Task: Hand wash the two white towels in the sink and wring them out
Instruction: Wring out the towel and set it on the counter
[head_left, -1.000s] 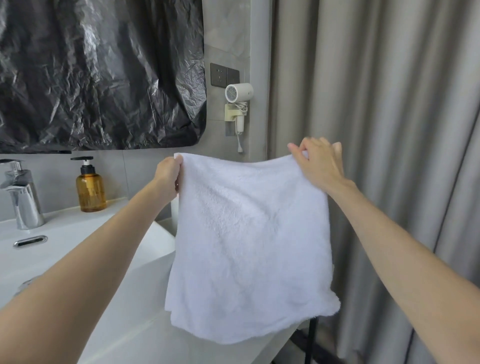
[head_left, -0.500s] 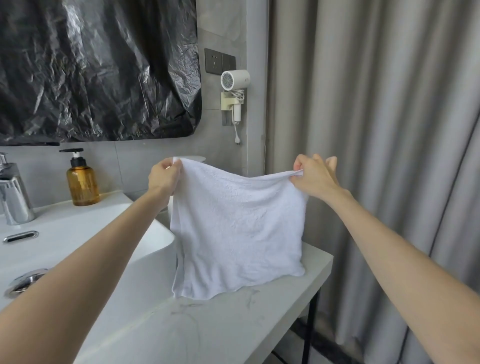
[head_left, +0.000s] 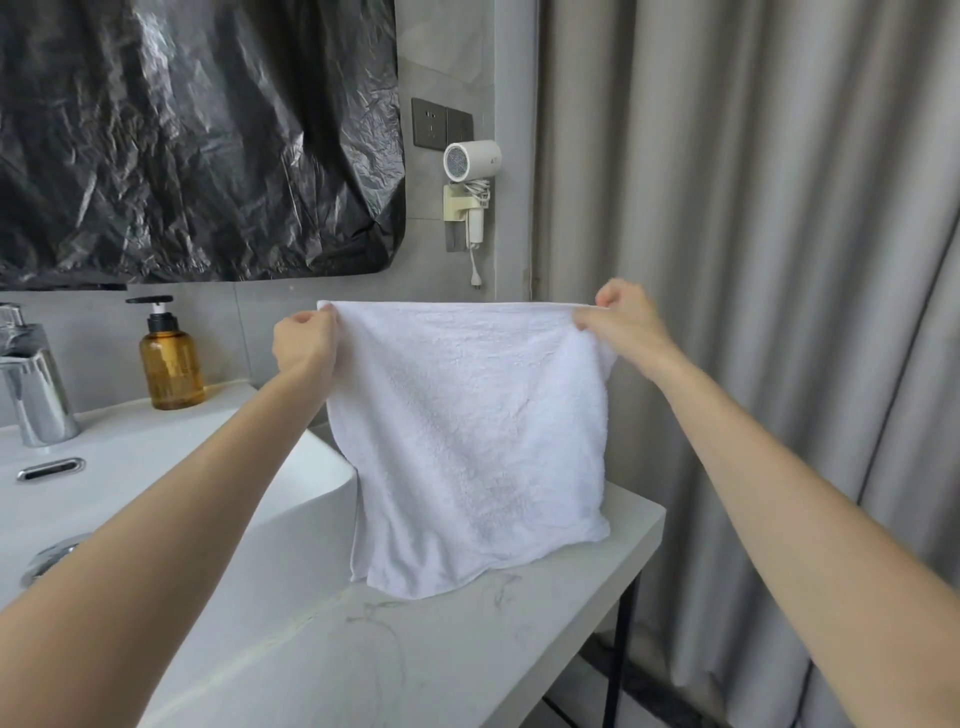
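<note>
I see the towel (head_left: 467, 441) stretched between left hand (head_left: 304, 343) and right hand (head_left: 623, 322), over the counter (head_left: 467, 654) right of the sink (head_left: 306, 504); faucet (head_left: 34, 384) and bottle (head_left: 171, 364) stand left, curtain (head_left: 753, 260) right.

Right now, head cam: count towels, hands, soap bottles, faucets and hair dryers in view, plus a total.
white towel: 1 (a second is not in view)
hands: 2, left hand and right hand, both pinching the towel's top edge
amber soap bottle: 1
faucet: 1
hair dryer: 1
total: 6
</note>
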